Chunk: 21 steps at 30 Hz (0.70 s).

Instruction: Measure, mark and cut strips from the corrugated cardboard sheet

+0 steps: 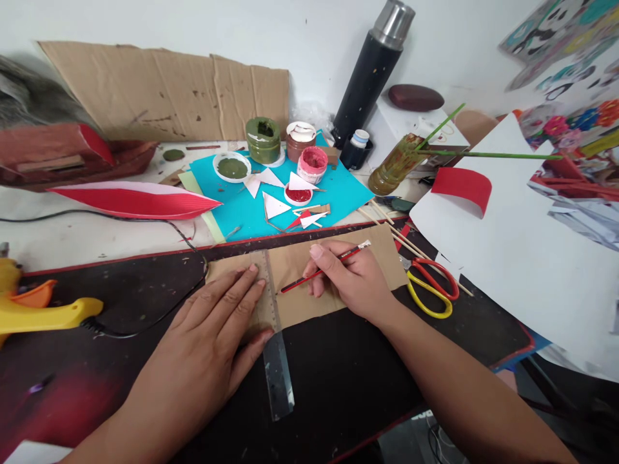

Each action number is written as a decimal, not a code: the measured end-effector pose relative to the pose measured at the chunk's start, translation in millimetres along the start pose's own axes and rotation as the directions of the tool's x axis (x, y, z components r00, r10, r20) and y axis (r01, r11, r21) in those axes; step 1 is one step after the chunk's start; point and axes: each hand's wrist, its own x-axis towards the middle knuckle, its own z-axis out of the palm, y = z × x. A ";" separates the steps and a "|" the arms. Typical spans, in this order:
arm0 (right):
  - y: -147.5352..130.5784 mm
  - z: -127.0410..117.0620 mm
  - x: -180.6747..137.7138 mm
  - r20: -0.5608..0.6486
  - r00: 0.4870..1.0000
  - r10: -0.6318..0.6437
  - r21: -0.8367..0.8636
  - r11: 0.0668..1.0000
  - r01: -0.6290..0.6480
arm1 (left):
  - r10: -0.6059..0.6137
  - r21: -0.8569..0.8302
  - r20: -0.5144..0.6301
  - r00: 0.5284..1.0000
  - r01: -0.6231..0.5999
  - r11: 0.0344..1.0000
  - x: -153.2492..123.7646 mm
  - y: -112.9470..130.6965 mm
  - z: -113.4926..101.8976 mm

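Note:
My left hand (220,322) lies flat with fingers stretched out, pressing on a clear ruler (279,380) and the cardboard strip (300,309) beneath it. The ruler runs across the strip and sticks out past its near edge over the black tabletop. A red and black pencil (302,281) is in my right hand (345,274), held between thumb and fingers. Its tip points down and left, close to the ruler's right edge at the cardboard. Just right of the strip lie scissors (432,290) with one red and one yellow handle.
Paint jars (264,138), paint-filled lids and paper triangles sit on a blue sheet (348,193) behind the cardboard. A black thermos (370,74) leans at the back. To the left are a yellow glue gun (48,312) with its cord and a red paper boat shape (140,200). White paper (512,258) covers the right.

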 end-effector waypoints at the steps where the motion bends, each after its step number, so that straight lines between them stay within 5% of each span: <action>1: 0.1 -0.2 0.0 0.001 1.000 -0.001 -0.002 1.000 0.001 | 0.001 -0.001 0.000 1.000 -0.001 1.000 -0.2 0.0 0.1; 21: 0.1 -1.7 -0.4 0.014 1.000 -0.017 -0.024 1.000 0.018 | 0.010 0.001 -0.014 1.000 -0.010 1.000 -0.3 0.2 0.2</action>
